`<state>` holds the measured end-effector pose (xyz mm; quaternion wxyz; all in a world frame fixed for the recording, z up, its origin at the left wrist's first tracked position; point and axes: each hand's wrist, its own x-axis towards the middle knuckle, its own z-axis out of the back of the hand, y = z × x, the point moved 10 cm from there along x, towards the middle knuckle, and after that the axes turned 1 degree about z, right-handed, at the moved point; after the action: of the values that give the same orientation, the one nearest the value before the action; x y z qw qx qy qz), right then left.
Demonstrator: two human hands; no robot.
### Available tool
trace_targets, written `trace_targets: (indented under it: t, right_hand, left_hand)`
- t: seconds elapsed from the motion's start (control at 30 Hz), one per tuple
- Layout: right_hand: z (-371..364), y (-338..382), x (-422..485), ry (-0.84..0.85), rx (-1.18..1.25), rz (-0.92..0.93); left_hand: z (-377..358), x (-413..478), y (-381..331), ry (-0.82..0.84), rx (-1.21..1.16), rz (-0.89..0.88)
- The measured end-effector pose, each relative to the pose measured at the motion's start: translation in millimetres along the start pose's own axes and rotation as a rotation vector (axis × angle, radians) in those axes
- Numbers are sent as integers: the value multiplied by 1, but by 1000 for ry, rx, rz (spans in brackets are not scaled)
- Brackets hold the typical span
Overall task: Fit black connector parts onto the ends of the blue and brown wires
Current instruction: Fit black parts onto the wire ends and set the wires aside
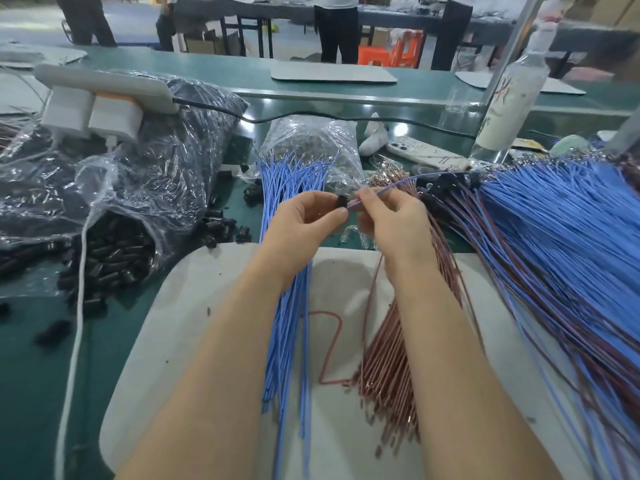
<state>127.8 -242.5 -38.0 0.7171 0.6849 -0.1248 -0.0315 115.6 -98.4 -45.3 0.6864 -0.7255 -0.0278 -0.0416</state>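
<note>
Head view. The left hand [304, 220] holds one black connector part [341, 202] raised above the bench [31, 358]. Its fingers [337, 215] are curled and pinch the part between thumb and forefinger. The right hand [394, 220] has its fingers closed in a pinch on a single blue wire [398, 183], close to the wire's near end and just beside the left fingers. The wire tip lies at the side of the connector part that faces the right fingers. Whether it has entered cannot be told. The rest of the wire runs up and away to the right of the fingers, toward a heap of paired blue and brown wires [554, 244].

A loose blue bundle [287, 323] lies below the left fingers and a brown bundle [391, 368] below the right fingers, both on a pale mat [207, 323]. Well to the left of the fingers, an open plastic bag [114, 251] spills more black parts.

Step in hand, as judged: insertion of the blue wire end into the connector part. The next move calls for lining the tip up with the opening and pushing straight in. The wire looks thin and flexible, so a grip near the tip should prevent buckling. A brown wire would presumably follow.
</note>
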Motion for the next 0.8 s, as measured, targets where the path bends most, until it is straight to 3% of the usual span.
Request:
trace_targets:
  t: [0.13, 0.37, 0.57, 0.8]
  right_hand:
    - [25, 8, 1, -183, 80, 68]
    - [23, 36, -10, -198, 70, 265]
    - [15, 49, -17, -163, -91, 383]
    - [10, 51, -19, -141, -119, 411]
  left_hand:
    - [15, 1, -9, -168, 333, -117]
    - [25, -1, -14, -282, 371, -176]
    - [23, -1, -14, -271, 364, -177]
    - [20, -3, -18, -252, 413, -193]
